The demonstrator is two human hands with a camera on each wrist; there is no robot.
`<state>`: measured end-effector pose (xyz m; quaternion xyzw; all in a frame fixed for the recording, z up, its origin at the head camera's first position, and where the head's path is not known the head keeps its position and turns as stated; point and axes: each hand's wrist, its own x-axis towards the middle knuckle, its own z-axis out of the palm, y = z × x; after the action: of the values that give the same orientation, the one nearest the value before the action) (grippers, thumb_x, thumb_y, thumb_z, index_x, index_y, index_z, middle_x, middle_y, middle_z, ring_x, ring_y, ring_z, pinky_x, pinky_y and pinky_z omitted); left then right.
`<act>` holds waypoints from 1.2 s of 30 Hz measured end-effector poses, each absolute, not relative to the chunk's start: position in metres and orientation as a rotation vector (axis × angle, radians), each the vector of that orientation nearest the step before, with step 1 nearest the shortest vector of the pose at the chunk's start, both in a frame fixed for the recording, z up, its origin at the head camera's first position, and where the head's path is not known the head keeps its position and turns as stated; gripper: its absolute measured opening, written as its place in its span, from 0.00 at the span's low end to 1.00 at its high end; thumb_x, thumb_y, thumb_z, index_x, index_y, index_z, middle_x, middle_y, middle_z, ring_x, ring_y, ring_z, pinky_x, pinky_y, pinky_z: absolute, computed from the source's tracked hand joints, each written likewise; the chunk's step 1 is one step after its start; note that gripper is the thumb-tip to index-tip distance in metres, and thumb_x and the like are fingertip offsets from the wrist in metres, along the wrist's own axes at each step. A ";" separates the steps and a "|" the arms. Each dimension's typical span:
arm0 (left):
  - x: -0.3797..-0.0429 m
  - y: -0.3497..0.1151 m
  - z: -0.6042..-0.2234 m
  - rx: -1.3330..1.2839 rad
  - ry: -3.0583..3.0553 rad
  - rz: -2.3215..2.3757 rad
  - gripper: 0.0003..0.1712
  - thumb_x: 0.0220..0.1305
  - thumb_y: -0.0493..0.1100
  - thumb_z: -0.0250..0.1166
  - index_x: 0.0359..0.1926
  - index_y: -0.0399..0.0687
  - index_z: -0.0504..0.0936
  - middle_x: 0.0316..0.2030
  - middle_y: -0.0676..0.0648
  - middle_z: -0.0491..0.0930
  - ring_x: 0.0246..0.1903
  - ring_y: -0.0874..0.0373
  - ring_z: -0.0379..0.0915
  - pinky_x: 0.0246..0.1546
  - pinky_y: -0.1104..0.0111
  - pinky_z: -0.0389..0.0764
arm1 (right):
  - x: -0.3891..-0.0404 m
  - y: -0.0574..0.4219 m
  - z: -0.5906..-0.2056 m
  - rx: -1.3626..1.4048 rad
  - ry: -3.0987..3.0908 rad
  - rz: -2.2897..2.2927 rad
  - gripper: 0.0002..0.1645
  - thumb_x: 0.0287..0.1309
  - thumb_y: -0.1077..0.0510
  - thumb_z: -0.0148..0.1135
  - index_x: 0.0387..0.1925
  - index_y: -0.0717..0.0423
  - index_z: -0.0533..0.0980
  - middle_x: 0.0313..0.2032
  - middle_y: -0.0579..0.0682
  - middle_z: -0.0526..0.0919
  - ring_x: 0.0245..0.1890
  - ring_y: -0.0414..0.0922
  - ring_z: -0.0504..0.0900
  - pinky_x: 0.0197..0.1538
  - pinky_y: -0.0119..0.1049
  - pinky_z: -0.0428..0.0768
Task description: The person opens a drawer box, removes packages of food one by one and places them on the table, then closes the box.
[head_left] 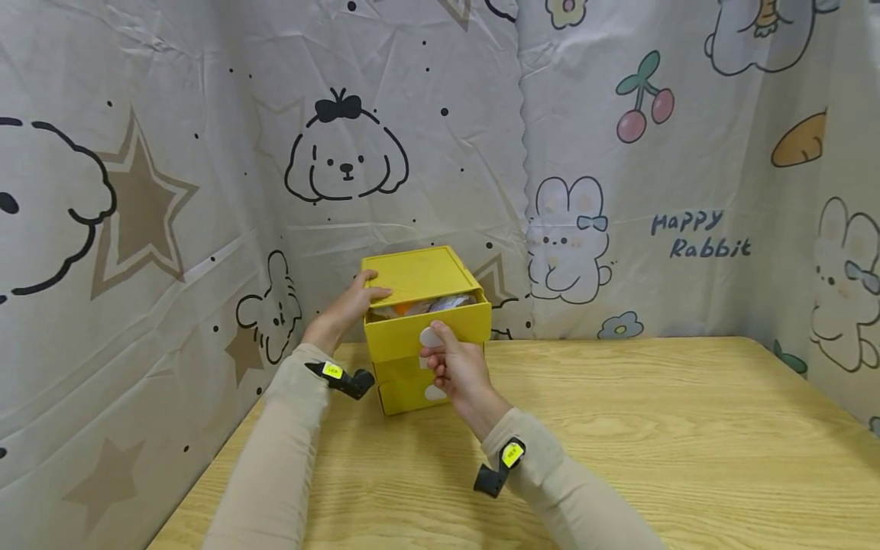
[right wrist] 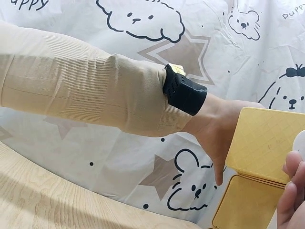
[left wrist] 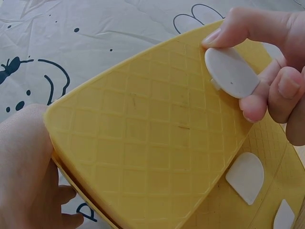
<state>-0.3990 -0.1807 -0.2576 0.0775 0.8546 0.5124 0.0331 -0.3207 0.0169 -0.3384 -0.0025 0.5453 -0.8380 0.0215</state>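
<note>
Contents [head_left: 447,303] behind the front edge of the drawer [head_left: 395,341] are mostly hidden; the left wrist view crops the lowest handle [left wrist: 284,217].

- The box [head_left: 421,273] sits on the worktop [head_left: 653,428], far left.
- Its top drawer [head_left: 395,337], with packets [head_left: 450,303] in it, sticks out to the near side.
- Left hand [head_left: 349,307]: left of the box, fingers [head_left: 378,292] on its top.
- Right hand [head_left: 464,370]: at the near side, on the top drawer's knob [head_left: 430,337].
- A cloth [head_left: 467,153] hangs behind the box.

drawer front [left wrist: 138,129]: embossed plastic | knob [left wrist: 231,71]: smooth plastic | tabletop [head_left: 653,428]: wood-grained
</note>
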 end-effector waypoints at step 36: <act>-0.395 -0.180 -0.258 0.246 2.606 1.586 0.44 0.78 0.55 0.54 0.83 0.53 0.42 0.82 0.40 0.37 0.79 0.41 0.33 0.74 0.43 0.41 | -0.313 0.019 -0.335 0.014 1.695 -2.574 0.30 0.64 0.36 0.67 0.29 0.60 0.83 0.20 0.45 0.80 0.17 0.34 0.67 0.20 0.26 0.70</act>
<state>-0.3954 -0.1802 -0.2575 0.0802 0.8507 0.5179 0.0406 -0.3132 0.0191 -0.3353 0.0044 0.5497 -0.8348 0.0300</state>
